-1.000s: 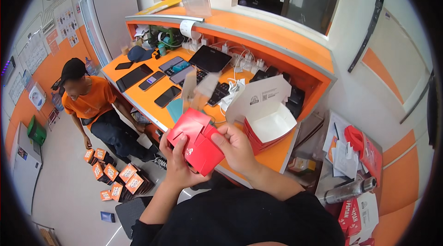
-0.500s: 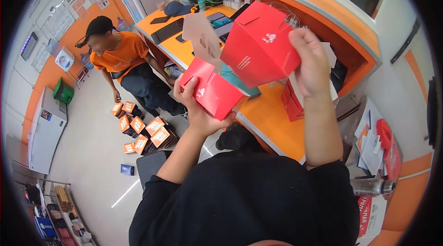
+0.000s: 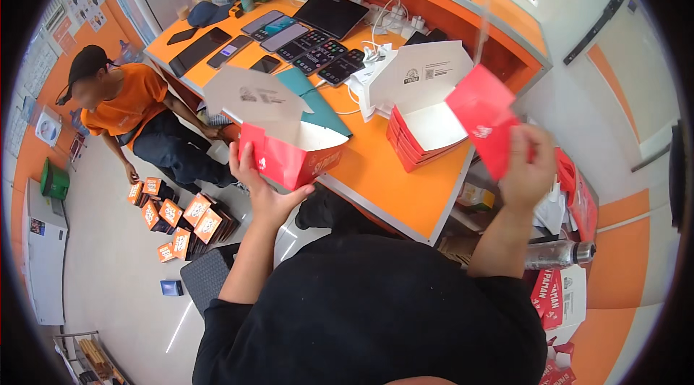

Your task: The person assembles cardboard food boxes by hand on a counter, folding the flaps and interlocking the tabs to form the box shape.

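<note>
My left hand (image 3: 266, 197) grips a red food carton (image 3: 280, 161) from below, thumb on one side and fingers on the other. Its white-lined top is open and the pale lid flap (image 3: 253, 94) stands up. Farther right, my right hand (image 3: 529, 168) pinches another red carton (image 3: 481, 114) by its lower edge. That one shows mainly one red side, so its inside is hidden. Just left of it, a nested stack of red cartons (image 3: 408, 145) sits on the orange desk (image 3: 401, 200), the top one open with its lid raised.
Phones and tablets (image 3: 318, 49) crowd the back of the desk beside cables and a teal folder (image 3: 312, 101). At left, a person in an orange shirt (image 3: 137, 107) sits near orange-topped box stacks (image 3: 195, 215) on the floor. A metal bottle (image 3: 557, 253) lies at right.
My two hands have moved apart. The right one has gone lower and rightward, turning its carton to another side. The view has swung right, uncovering the stack and phones.
</note>
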{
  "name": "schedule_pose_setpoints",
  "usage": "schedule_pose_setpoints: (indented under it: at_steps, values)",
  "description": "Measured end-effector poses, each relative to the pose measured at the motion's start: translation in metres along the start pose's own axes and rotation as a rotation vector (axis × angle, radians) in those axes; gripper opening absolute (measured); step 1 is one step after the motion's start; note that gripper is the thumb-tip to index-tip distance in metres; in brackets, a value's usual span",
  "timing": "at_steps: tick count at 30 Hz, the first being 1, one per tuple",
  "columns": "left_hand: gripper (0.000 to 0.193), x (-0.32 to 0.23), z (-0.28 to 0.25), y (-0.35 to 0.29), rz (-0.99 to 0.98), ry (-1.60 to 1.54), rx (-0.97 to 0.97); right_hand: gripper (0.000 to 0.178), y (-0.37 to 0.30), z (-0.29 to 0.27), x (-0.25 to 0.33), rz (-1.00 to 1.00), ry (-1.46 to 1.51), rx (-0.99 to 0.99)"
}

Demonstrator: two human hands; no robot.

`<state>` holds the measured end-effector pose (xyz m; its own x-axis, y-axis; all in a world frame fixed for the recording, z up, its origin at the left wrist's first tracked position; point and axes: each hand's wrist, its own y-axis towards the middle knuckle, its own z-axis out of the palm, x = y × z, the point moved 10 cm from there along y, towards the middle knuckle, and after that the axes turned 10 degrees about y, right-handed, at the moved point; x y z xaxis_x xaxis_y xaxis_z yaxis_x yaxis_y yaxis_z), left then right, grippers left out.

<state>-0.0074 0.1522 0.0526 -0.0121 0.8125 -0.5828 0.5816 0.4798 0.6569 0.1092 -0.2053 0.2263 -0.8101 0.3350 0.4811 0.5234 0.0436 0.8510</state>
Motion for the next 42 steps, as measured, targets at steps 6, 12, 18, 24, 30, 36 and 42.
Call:
schedule_pose_setpoints:
  at_steps: [6,12,18,24,30,36,42]
  values:
    - [0.131,0.022,0.011,-0.001,-0.171,-0.128,0.083,0.011,-0.034,0.081,-0.025,-0.422,-0.476,0.166]
    - [0.12,0.043,0.033,-0.008,-0.453,-0.349,0.164,0.018,-0.052,0.132,-0.071,-0.376,-0.599,0.286]
    - [0.102,0.054,0.05,-0.01,-0.541,-0.238,0.188,0.025,-0.071,0.146,-0.08,-0.231,-0.571,0.434]
    - [0.059,0.024,0.052,-0.011,-0.388,-0.252,0.196,0.04,-0.094,0.18,0.043,-0.236,0.156,0.737]
    - [0.031,0.011,0.077,-0.02,-0.568,-0.476,0.423,0.02,-0.155,0.225,-0.01,-0.11,0.027,0.955]
    - [0.023,0.029,0.089,-0.042,-0.198,-0.075,0.349,0.016,-0.18,0.231,-0.034,-0.013,0.285,0.919]
    - [0.024,0.026,0.106,-0.058,-0.25,-0.064,0.445,0.014,-0.194,0.225,-0.032,-0.12,0.319,0.858]
